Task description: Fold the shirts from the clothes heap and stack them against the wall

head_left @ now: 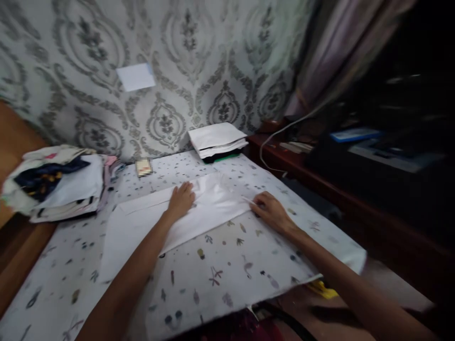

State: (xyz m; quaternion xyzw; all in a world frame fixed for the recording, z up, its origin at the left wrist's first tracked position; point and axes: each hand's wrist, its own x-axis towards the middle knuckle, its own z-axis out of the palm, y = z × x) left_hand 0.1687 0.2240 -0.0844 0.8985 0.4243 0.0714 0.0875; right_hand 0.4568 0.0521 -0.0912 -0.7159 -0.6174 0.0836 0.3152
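A white cloth lies partly folded across a patterned bed sheet. My left hand rests flat on the cloth near its middle, fingers spread out. At the cloth's right end, my right hand pinches its corner between thumb and fingers. The cloth's left part reaches toward the near side, partly hidden behind my left forearm. Some wrinkles show between the two hands.
Folded clothes are piled at the left. A stack of folded white cloths stands by the patterned wall. A small card-like item lies near the wall. A dark red wooden ledge with a cable runs along the right.
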